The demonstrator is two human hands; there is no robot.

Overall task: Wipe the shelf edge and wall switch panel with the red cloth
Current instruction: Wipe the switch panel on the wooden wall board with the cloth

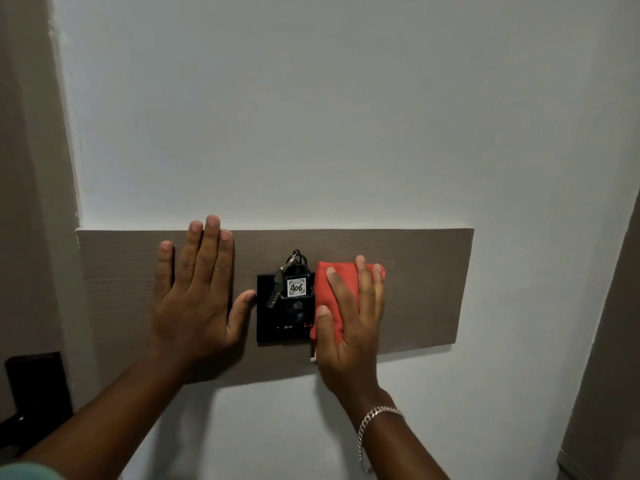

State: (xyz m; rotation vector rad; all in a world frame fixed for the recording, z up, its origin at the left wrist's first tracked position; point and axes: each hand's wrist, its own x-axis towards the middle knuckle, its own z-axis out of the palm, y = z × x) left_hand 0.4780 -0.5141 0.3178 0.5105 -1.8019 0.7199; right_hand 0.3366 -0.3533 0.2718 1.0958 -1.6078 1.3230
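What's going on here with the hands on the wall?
A person is cleaning a wall switch. The right hand presses a red cloth flat against the right edge of the black switch panel, which sits on a brown wooden board. The left hand lies open and flat on the board just left of the panel, holding nothing. A key with a tag reading 406 hangs in front of the panel, beside the cloth.

A small white tag (296, 287) hanging with the key (276, 286) reads "406". Faint white lettering low on the black switch panel (273, 327) is too blurred to read.
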